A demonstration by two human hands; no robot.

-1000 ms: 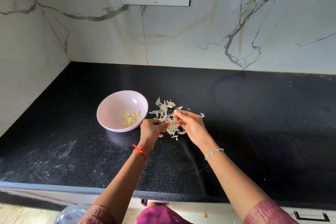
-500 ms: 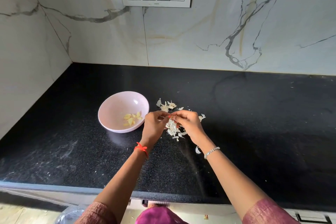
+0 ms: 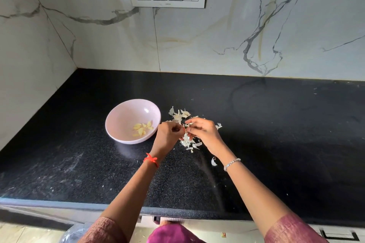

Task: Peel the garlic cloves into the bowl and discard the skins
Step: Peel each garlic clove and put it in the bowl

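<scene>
Just right of the bowl (image 3: 126,116), above the skins (image 3: 178,114), your fingertips (image 3: 188,129) have come together. Left hand (image 3: 167,136) and right hand (image 3: 205,133) both pinch what I judge is a garlic clove. It is hidden between them, so you cannot tell its long axis. A newly dropped flake (image 3: 214,161) lies by your right wrist, so peeling is under way.

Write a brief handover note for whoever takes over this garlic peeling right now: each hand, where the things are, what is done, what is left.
Left hand: fingers curled round a small pale piece, mostly hidden; clove or skin unclear.
Right hand: fingertips pinch the same piece.
Done: round pale pink bowl on the black speckled stone counter holds several peeled yellowish garlic cloves.
Loose white papery skins lie heaped right of the bowl, under the hands; one stray skin nearer.
To do: finish this piece, discard skins.
</scene>
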